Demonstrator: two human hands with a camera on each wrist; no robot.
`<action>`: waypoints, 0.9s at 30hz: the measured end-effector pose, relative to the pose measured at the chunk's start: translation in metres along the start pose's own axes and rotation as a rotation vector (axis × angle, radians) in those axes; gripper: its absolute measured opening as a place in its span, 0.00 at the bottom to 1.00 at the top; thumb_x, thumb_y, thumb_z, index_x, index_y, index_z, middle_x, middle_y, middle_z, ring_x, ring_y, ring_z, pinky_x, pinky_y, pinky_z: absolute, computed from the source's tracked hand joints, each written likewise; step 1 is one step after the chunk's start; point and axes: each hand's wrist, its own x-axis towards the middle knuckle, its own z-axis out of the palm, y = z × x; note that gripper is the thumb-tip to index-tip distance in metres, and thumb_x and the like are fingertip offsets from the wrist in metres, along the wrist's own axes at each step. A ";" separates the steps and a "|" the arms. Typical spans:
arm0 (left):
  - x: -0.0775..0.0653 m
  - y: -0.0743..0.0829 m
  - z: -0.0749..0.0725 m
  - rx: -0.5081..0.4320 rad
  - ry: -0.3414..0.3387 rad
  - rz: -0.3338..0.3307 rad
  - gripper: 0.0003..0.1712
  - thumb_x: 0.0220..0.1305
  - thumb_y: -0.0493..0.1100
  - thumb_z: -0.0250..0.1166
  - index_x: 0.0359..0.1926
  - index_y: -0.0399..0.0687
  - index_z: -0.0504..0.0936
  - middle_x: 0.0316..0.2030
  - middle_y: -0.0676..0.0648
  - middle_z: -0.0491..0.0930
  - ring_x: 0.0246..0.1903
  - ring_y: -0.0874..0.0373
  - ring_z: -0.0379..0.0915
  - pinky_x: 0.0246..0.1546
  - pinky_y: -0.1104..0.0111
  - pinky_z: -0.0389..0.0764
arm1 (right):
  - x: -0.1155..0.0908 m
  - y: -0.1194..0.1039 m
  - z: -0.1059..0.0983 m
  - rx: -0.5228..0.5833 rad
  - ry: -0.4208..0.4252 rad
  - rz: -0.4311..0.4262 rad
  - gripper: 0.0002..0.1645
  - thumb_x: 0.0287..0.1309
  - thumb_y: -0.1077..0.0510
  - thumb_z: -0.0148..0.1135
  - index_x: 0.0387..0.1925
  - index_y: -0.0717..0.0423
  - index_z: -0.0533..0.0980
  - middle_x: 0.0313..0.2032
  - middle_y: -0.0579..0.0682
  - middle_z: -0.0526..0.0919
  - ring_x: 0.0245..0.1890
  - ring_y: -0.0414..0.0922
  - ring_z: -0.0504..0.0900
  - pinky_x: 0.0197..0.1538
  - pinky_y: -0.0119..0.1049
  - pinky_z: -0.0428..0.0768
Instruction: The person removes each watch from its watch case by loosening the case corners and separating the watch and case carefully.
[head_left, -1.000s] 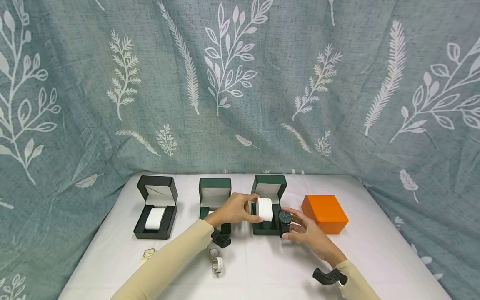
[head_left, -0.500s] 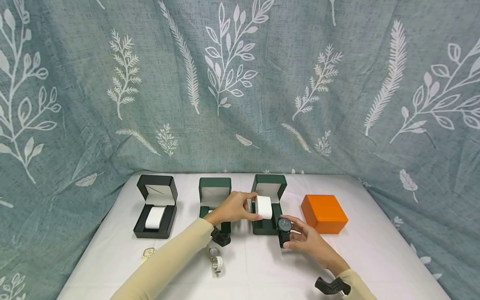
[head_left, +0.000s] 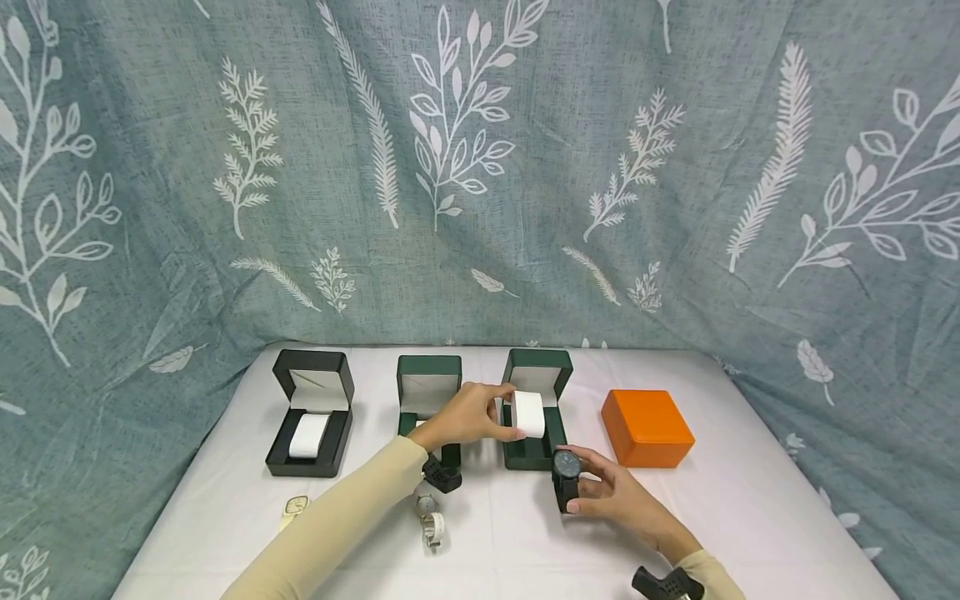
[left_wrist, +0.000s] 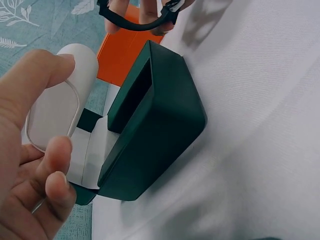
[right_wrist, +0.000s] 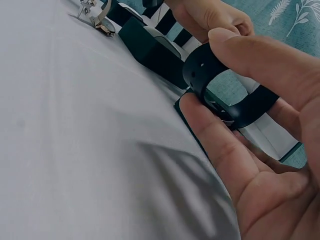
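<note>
Between thumb and fingers my left hand [head_left: 472, 413] pinches a white watch cushion [head_left: 528, 414], held above the right green watch box [head_left: 538, 367]. That box stands with its lid up; in the left wrist view its green base [left_wrist: 160, 115] lies below the cushion. My right hand [head_left: 618, 496] grips a black wristwatch [head_left: 566, 475] just in front of and to the right of this box. In the right wrist view the watch's black strap [right_wrist: 197, 72] forms a loop between thumb and fingers, around nothing.
An orange box [head_left: 648, 427] stands shut at the right. At the left is an open black watch box [head_left: 311, 367] with a white cushion; another open green box [head_left: 430, 367] is partly behind my left arm. A silver watch [head_left: 432, 530] and a cream watch [head_left: 295, 507] lie in front.
My right hand has drawn the black wristwatch toward the front, away from the right green box. The left hand stays nearly where it was, with the cushion in its fingers.
</note>
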 end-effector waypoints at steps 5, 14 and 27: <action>0.000 0.002 0.000 -0.006 0.004 -0.005 0.49 0.57 0.58 0.78 0.73 0.40 0.72 0.52 0.50 0.84 0.17 0.64 0.71 0.24 0.72 0.71 | -0.002 0.003 0.003 0.021 -0.021 0.016 0.54 0.56 0.64 0.77 0.79 0.52 0.58 0.73 0.66 0.61 0.62 0.54 0.78 0.57 0.42 0.80; 0.000 0.004 0.001 -0.001 0.005 -0.008 0.49 0.56 0.59 0.79 0.72 0.39 0.73 0.42 0.49 0.87 0.17 0.65 0.71 0.25 0.72 0.72 | -0.003 0.006 0.006 0.023 -0.022 0.035 0.49 0.58 0.63 0.75 0.77 0.55 0.62 0.57 0.63 0.72 0.46 0.49 0.83 0.47 0.40 0.83; 0.000 0.007 0.002 -0.014 -0.005 -0.008 0.50 0.57 0.59 0.78 0.73 0.38 0.71 0.31 0.52 0.86 0.16 0.66 0.68 0.24 0.72 0.70 | -0.006 0.013 0.014 -0.003 -0.023 0.060 0.46 0.58 0.62 0.76 0.75 0.56 0.66 0.59 0.62 0.75 0.37 0.47 0.84 0.44 0.42 0.85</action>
